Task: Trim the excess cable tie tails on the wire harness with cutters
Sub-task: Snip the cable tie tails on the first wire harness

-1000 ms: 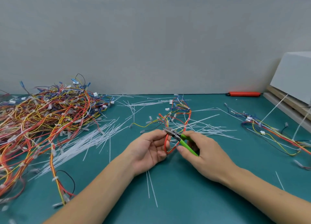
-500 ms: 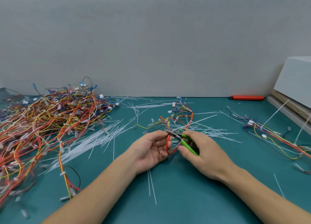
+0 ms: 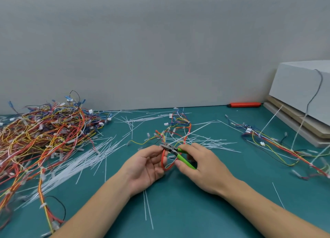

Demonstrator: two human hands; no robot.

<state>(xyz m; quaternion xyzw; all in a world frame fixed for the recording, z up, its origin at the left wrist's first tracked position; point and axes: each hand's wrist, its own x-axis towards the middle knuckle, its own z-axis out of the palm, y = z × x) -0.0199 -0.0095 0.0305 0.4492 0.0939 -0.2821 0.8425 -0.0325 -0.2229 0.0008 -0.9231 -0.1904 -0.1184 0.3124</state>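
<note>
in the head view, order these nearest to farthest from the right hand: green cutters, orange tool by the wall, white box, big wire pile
1. green cutters, held in the right hand
2. big wire pile, far left
3. orange tool at the wall and white box, far right: too close to call

Work surface: teal mat [image 3: 187,211]. Left side carries a large heap of harnesses [image 3: 41,132], red, yellow and blue wires tangled. White cut tails [image 3: 85,159] lie fanned beside the heap and scattered across the centre; two more [image 3: 147,207] lie near the front edge. A separate harness [image 3: 278,145] lies at right. An orange tool [image 3: 244,104] rests at the back edge by the wall. Stacked boards [image 3: 292,121] occupy the right rear corner.
</note>
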